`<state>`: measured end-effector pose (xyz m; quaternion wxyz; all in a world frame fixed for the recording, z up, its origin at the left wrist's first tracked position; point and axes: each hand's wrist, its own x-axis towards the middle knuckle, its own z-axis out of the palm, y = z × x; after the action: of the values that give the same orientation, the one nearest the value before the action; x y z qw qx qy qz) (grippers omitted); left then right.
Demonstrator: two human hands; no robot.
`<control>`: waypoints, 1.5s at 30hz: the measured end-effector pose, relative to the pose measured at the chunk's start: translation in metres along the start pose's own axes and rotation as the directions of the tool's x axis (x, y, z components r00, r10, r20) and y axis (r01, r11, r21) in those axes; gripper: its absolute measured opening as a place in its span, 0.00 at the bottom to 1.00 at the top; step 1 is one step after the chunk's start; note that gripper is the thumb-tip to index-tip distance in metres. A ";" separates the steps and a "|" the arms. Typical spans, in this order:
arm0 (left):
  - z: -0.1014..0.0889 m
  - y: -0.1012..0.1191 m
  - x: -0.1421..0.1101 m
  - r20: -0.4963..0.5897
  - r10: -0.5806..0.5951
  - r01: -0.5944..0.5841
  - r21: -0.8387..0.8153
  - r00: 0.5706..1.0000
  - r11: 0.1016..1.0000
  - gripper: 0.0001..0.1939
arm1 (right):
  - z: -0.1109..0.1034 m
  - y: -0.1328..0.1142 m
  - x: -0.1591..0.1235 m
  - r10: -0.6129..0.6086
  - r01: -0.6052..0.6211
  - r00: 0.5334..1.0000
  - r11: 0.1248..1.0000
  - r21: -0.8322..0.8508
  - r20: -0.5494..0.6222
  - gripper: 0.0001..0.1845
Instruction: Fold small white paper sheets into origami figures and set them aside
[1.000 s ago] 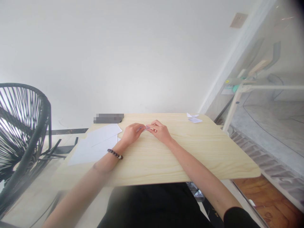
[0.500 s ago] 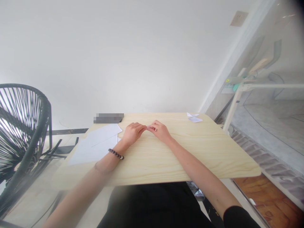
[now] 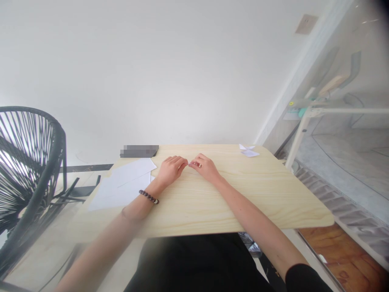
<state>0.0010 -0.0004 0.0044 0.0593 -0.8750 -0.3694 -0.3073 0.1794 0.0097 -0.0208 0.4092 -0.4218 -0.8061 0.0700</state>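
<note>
My left hand [image 3: 173,168], with a dark bead bracelet [image 3: 148,197] on its wrist, is closed in a pinch over the middle of the table. Facing it, my right hand [image 3: 205,166] is closed too, thumb against fingers, with a ring on one finger. Between the fingertips a tiny whitish bit shows, by its look a small piece of paper [image 3: 189,164]. The fingers cover most of it, so its shape cannot be made out. Left of my left hand lie large white sheets of paper [image 3: 121,182], partly overlapping.
Folded white paper pieces [image 3: 249,153] lie at the back right of the wooden table [image 3: 258,202]. A dark, pixelated object [image 3: 139,151] sits at the back left. A black woven chair [image 3: 54,138] stands left; a white metal frame [image 3: 299,138] stands right. The wall closes off the back.
The fingers of my left hand have curled in slightly, and its fingertips have drawn back a little from the right ones. My right hand stays almost where it was.
</note>
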 end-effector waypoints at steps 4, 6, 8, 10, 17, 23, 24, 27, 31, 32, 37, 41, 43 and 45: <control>0.001 -0.001 0.000 -0.010 -0.007 0.007 -0.015 1.000 1.000 0.10 | -0.001 0.001 -0.001 -0.024 0.024 1.000 0.999 -0.048 -0.005 0.10; 0.002 -0.001 0.000 -0.007 -0.005 0.005 -0.021 1.000 1.000 0.11 | -0.002 0.001 -0.001 -0.034 0.034 0.999 0.997 -0.064 -0.001 0.10; 0.003 -0.002 0.000 -0.002 -0.002 0.002 -0.025 1.000 1.000 0.11 | -0.003 0.000 -0.001 -0.034 0.034 0.999 0.997 -0.062 0.001 0.09; 0.003 -0.003 0.000 -0.002 -0.002 0.002 -0.027 1.000 1.000 0.11 | -0.002 0.000 0.000 -0.021 0.020 1.000 0.999 -0.040 -0.009 0.09; 0.003 -0.003 0.000 -0.013 -0.022 0.022 -0.021 1.000 1.000 0.11 | -0.002 0.000 0.000 0.026 -0.026 0.999 1.000 0.006 -0.040 0.08; 0.004 -0.003 -0.001 0.010 -0.017 0.017 -0.026 1.000 1.000 0.11 | -0.004 0.000 -0.001 -0.010 0.009 1.000 0.998 -0.058 -0.017 0.10; 0.004 -0.004 -0.001 0.017 -0.015 0.015 -0.020 1.000 1.000 0.11 | -0.003 0.000 -0.001 -0.013 0.013 1.000 0.998 -0.060 -0.012 0.10; 0.005 -0.004 0.000 0.024 -0.015 0.015 0.000 1.000 1.000 0.11 | -0.002 0.000 0.000 -0.006 0.006 1.000 0.999 -0.033 -0.009 0.09; 0.005 -0.005 -0.001 0.037 -0.013 0.013 0.022 0.999 1.000 0.11 | 0.002 0.004 0.000 0.034 -0.031 0.999 0.997 0.077 -0.037 0.08; 0.006 -0.006 -0.001 0.042 -0.013 0.011 0.027 0.999 1.000 0.11 | 0.003 0.005 0.000 0.040 -0.036 0.999 0.992 0.119 -0.028 0.08; 0.009 -0.010 -0.002 0.048 -0.019 0.018 0.009 0.999 1.000 0.10 | 0.004 0.010 0.000 0.080 -0.083 0.997 0.954 0.287 0.023 0.09; 0.011 -0.012 -0.003 0.042 -0.032 0.033 -0.013 0.999 0.999 0.12 | 0.004 0.010 0.000 0.160 -0.149 0.987 0.938 0.313 -0.012 0.10; 0.011 -0.012 -0.003 0.037 -0.033 0.034 -0.016 0.999 0.999 0.12 | 0.002 0.009 0.000 0.156 -0.155 0.988 0.943 0.296 0.019 0.10; 0.011 -0.012 -0.003 0.031 -0.027 0.028 -0.019 0.999 0.999 0.11 | 0.001 0.008 0.000 0.128 -0.136 0.991 0.952 0.276 0.046 0.10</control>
<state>-0.0037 0.0099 -0.0073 0.0409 -0.8749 -0.3792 -0.2983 0.1839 0.0150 -0.0256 0.4478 -0.4121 -0.7637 0.2154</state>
